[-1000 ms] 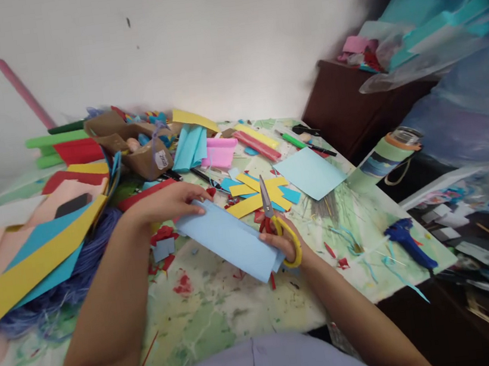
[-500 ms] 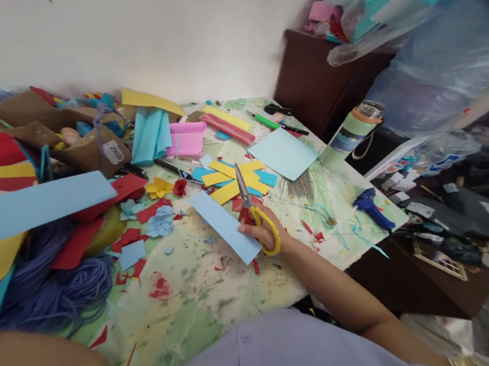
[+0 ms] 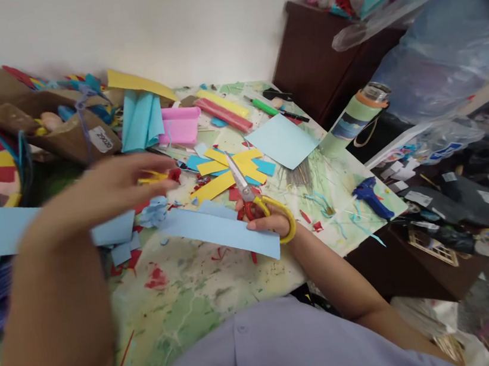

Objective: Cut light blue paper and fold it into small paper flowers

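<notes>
My left hand [image 3: 105,186] is blurred, stretched out over the table with its fingers apart, and holds nothing I can make out. Its fingertips are just above a small yellow paper flower [image 3: 153,176], next to a red paper flower [image 3: 174,176]. My right hand [image 3: 269,223] grips yellow-handled scissors [image 3: 246,192], blades shut and pointing away from me. A long pale blue paper strip [image 3: 219,232] is pinched in the same hand, its length reaching left. Yellow paper strips [image 3: 225,173] lie crossed over blue pieces just beyond the blades.
A paint-stained table mat [image 3: 182,293] carries scraps, a pale blue square [image 3: 283,141], pink paper [image 3: 179,125], and a brown cardboard box [image 3: 38,123]. A blue glue gun [image 3: 370,201] lies near the right edge. A water bottle [image 3: 364,113] and dark cabinet [image 3: 321,53] stand beyond.
My left hand has come forward over the table from the lower left. The blue strip in my right hand has turned flatter across the view, and the whole view has shifted slightly.
</notes>
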Demonstrator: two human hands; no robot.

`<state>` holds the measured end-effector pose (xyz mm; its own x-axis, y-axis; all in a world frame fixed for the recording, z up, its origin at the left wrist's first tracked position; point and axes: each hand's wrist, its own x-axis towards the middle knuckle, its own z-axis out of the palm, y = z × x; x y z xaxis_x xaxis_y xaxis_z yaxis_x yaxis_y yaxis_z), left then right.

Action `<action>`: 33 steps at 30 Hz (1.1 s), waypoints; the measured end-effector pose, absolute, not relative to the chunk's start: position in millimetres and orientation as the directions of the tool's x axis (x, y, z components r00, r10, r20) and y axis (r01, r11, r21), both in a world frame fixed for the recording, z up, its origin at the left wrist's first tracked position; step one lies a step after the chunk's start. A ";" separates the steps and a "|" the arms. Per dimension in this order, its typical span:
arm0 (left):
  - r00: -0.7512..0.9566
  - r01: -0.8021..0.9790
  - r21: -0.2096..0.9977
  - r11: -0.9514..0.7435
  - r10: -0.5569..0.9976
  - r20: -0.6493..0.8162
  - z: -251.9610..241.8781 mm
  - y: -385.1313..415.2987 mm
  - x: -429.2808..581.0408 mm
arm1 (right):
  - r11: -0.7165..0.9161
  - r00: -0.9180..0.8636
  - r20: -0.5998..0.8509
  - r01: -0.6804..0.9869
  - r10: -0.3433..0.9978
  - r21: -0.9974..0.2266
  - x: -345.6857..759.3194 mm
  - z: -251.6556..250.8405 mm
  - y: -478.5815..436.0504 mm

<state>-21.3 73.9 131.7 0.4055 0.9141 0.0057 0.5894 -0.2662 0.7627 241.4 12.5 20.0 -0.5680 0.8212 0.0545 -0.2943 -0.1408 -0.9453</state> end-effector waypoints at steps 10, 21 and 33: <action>0.747 0.574 0.727 -0.375 0.605 -0.277 92.7 76.7 15.3 | 0.101 -0.411 0.088 0.009 0.907 -0.995 254.6 28.9 10.3; 0.105 -0.173 0.863 0.474 0.880 -0.463 35.9 45.3 6.3 | 0.075 -0.031 0.152 0.952 0.988 -0.296 279.7 21.9 23.0; 0.093 -0.494 0.761 0.422 0.895 -0.436 17.7 15.9 39.5 | 0.771 -0.646 0.459 0.618 0.611 -0.157 203.8 9.9 -9.7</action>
